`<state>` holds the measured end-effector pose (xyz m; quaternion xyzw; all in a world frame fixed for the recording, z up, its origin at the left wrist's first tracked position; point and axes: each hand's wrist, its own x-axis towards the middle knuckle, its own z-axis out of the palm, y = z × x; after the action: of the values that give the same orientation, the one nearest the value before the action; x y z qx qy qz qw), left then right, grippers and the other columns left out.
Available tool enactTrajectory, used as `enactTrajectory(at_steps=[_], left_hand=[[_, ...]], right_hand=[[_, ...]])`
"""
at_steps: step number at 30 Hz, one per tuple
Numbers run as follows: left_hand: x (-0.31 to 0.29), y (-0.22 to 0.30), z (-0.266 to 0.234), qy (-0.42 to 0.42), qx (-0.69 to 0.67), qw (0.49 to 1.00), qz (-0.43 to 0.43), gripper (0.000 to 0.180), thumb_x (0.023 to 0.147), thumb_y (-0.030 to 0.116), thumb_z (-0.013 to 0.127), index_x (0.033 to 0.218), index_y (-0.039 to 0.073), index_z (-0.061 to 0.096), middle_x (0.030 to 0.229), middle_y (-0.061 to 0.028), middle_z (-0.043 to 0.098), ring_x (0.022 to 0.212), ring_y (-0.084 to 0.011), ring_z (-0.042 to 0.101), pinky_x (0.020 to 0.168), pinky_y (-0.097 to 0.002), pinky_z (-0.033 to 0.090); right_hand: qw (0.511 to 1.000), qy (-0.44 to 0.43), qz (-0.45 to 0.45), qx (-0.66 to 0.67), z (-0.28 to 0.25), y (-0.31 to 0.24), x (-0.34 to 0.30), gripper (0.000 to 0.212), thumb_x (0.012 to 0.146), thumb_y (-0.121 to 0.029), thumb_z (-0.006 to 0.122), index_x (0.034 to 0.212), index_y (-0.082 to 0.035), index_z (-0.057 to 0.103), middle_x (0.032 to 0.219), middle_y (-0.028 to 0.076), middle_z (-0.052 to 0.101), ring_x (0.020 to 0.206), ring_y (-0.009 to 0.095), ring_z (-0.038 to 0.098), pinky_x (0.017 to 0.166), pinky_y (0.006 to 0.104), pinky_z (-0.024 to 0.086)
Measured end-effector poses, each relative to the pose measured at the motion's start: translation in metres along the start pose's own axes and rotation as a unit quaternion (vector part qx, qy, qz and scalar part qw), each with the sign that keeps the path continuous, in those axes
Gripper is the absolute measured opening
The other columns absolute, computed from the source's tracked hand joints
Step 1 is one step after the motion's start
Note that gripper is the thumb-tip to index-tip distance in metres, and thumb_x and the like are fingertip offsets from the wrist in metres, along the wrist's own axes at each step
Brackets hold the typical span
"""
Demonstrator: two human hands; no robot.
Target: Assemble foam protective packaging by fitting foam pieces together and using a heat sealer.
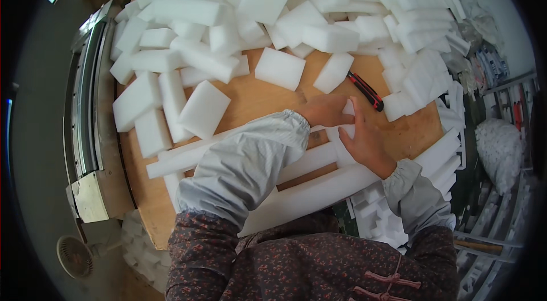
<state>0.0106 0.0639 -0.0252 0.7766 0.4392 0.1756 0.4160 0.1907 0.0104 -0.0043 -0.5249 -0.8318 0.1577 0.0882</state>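
Observation:
A white foam frame [336, 182] with rectangular cut-outs lies on the table in front of me. My left hand [326, 110] reaches across to its far right corner, fingers closed on the foam there. My right hand [367, 140] grips the same corner from the right, thumb and index finger on either side of the white foam. The fingertips of both hands nearly meet, and part of the foam between them is hidden. Just beyond them, a red and black utility knife [366, 91] rests on the table beside a loose foam block [334, 72].
A large heap of white foam blocks [228, 13] covers the far side of the wooden table [256, 98]. Stacked foam pieces [419, 81] stand at the right. A metal-edged machine [91, 113] borders the left side, with a fan [75, 256] below it.

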Motion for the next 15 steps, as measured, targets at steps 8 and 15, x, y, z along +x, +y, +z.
enactTrajectory(at_steps=[8, 15], left_hand=[[-0.055, 0.025, -0.007, 0.125, 0.088, 0.988, 0.004, 0.058, 0.090, 0.041, 0.067, 0.123, -0.006, 0.057, 0.104, -0.0270, 0.067, 0.099, -0.0424, 0.064, 0.087, -0.0469, 0.050], [-0.263, 0.041, -0.085, 0.251, 0.014, 0.968, -0.012, 0.042, 0.095, 0.018, 0.066, 0.132, 0.001, 0.058, 0.122, -0.0161, 0.067, 0.106, -0.0296, 0.068, 0.092, -0.0366, 0.052]], right_hand=[[0.994, 0.066, -0.070, -0.047, 0.005, 0.010, -0.005, 0.087, 0.086, -0.028, 0.068, 0.155, -0.007, 0.020, 0.135, 0.024, 0.054, 0.110, 0.045, 0.058, 0.091, 0.0533, 0.047], [0.996, -0.020, -0.063, -0.060, -0.055, -0.026, 0.004, 0.069, 0.085, -0.027, 0.073, 0.141, -0.002, 0.042, 0.127, 0.020, 0.056, 0.114, 0.040, 0.056, 0.095, 0.0457, 0.046]])
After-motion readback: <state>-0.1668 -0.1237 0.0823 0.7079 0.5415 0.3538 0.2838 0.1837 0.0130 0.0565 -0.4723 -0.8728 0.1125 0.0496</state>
